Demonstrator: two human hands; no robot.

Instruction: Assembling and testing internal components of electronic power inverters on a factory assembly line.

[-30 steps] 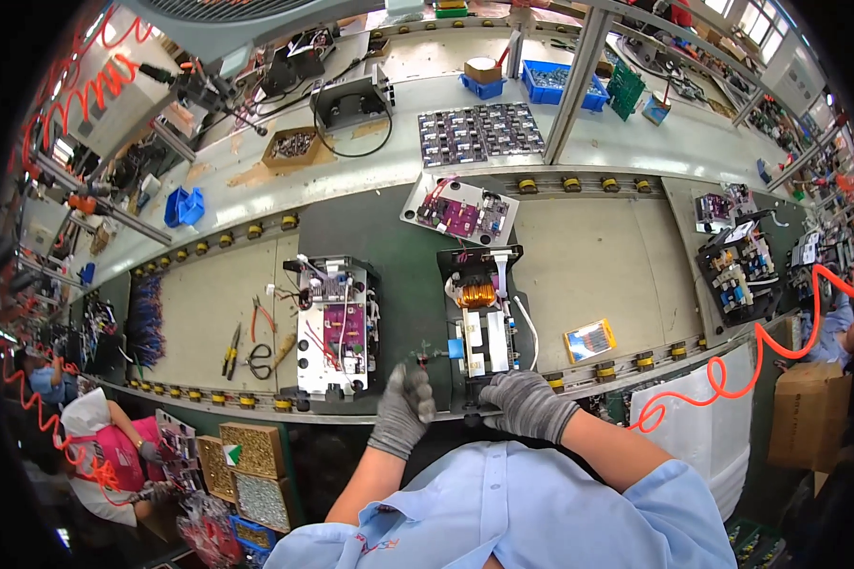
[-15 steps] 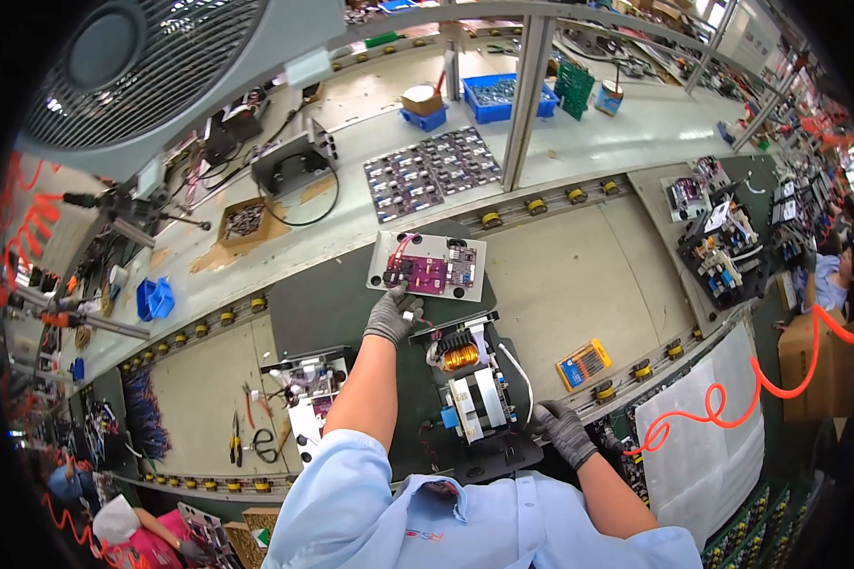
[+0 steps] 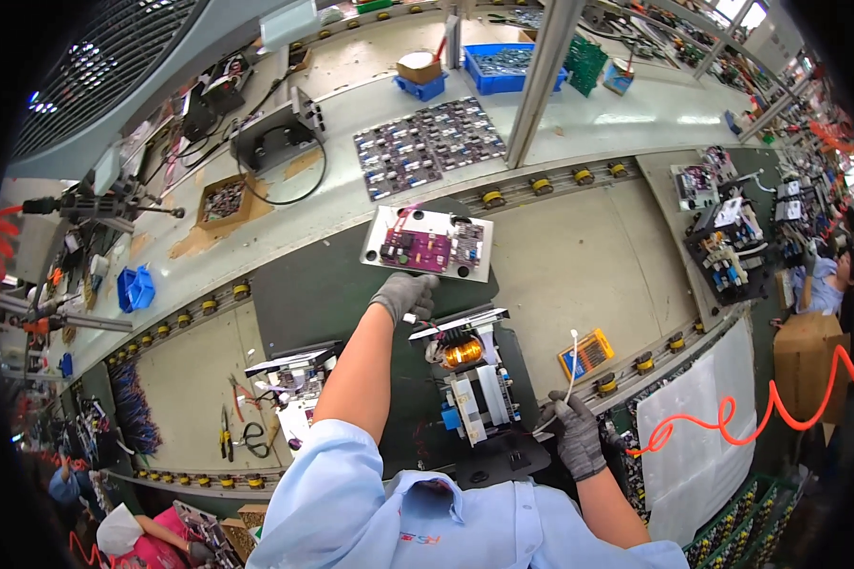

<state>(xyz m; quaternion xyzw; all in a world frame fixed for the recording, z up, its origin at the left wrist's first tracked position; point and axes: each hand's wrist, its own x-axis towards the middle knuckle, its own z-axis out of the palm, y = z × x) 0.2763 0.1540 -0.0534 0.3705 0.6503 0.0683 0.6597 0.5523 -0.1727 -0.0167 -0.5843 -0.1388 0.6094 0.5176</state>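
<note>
My left hand point(image 3: 408, 296), in a grey glove, has its fingers curled just below the near edge of a metal plate point(image 3: 374, 248) carrying a purple circuit board point(image 3: 427, 248). A small white connector shows at its underside; what the fingers hold, if anything, is hidden. My right hand point(image 3: 577, 441), gloved too, is closed on a white cable point(image 3: 570, 375) whose end stands up above the fingers. Between my arms sits an open electronic unit point(image 3: 479, 398) with a copper coil point(image 3: 463, 354) and metal heat sinks.
Another board assembly point(image 3: 299, 384) lies left of my forearm, with pliers point(image 3: 226, 436) and scissors point(image 3: 254, 438) beyond. A yellow case of bits point(image 3: 586, 354) lies right of the unit. An orange coiled hose point(image 3: 731, 422) crosses the right side. Boards point(image 3: 427, 147) cover part of the far bench.
My left hand has drawn back from the board to below the plate's edge. My right hand has taken up the white cable, which earlier curved beside the unit.
</note>
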